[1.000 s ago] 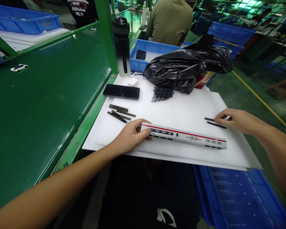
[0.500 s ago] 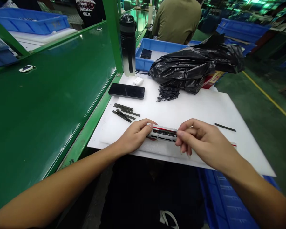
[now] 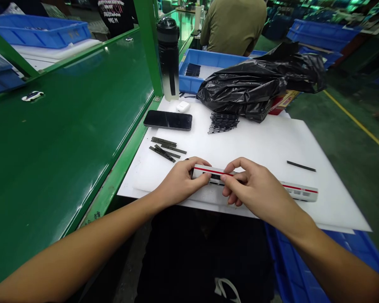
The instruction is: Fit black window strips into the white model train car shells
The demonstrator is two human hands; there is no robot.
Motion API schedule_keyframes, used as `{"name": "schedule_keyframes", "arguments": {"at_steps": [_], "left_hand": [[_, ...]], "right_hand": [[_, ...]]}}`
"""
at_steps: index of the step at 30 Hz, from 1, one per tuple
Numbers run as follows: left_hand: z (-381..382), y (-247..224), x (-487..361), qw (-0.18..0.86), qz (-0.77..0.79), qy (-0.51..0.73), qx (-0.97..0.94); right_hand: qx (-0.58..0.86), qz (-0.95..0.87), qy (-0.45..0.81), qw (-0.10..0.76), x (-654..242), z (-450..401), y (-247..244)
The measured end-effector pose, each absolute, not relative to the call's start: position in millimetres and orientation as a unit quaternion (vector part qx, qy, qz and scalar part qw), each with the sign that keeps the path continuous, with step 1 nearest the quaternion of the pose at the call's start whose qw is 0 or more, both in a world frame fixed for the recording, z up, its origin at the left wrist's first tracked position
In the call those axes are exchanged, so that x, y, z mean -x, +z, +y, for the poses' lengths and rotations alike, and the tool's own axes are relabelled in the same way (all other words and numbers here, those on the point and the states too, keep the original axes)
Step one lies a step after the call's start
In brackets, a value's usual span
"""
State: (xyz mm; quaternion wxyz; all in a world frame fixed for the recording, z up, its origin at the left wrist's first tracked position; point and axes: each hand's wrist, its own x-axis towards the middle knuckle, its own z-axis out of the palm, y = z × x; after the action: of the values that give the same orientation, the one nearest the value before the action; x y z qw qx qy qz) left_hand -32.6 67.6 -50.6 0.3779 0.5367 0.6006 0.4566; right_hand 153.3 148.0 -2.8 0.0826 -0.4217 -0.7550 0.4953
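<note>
My left hand (image 3: 188,180) is closed around the left end of a white toy train car (image 3: 214,170) with a red stripe and dark window openings. The thumb lies on its near side. My right hand (image 3: 251,183) presses its thumb and index finger on the middle of the same side, covering the right end. Whether a small part sits under those fingertips I cannot make out. Beyond my right wrist lies a second white train car (image 3: 300,192), also red-striped, partly hidden. Several dark strips (image 3: 166,150) lie left of my hands, and a single dark strip (image 3: 301,166) at the right.
A phone (image 3: 167,120), a white earbud case (image 3: 182,107) and a bottle (image 3: 168,59) stand along the left edge. Black window-like frames (image 3: 223,123) lie before a black plastic bag (image 3: 243,92). A blue bin (image 3: 214,59) is behind. Left runs a green surface (image 3: 82,113) carrying toy cars.
My right hand has moved left along the train car, from its right end to its middle. The car is tilted so its striped upper face shows more, and the second train car shows more.
</note>
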Motion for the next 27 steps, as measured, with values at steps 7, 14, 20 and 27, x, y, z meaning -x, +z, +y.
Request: {"name": "schedule_keyframes", "arguments": {"at_steps": [7,14,20,27], "left_hand": [[69,-50,31,0.381,0.596,0.467,-0.530],[68,-53,30,0.376,0.581,0.481,-0.538],[66,-52,33,0.353,0.564,0.469,-0.581],[69,-46,41,0.422,0.543,0.433,-0.583]], "right_hand": [[0.398,-0.906,0.140,0.018,-168,165,13],[0.384,-0.905,0.181,-0.037,-183,182,15],[0.378,-0.918,0.122,-0.002,-184,173,7],[0.360,-0.922,0.142,0.023,-191,178,7]]}}
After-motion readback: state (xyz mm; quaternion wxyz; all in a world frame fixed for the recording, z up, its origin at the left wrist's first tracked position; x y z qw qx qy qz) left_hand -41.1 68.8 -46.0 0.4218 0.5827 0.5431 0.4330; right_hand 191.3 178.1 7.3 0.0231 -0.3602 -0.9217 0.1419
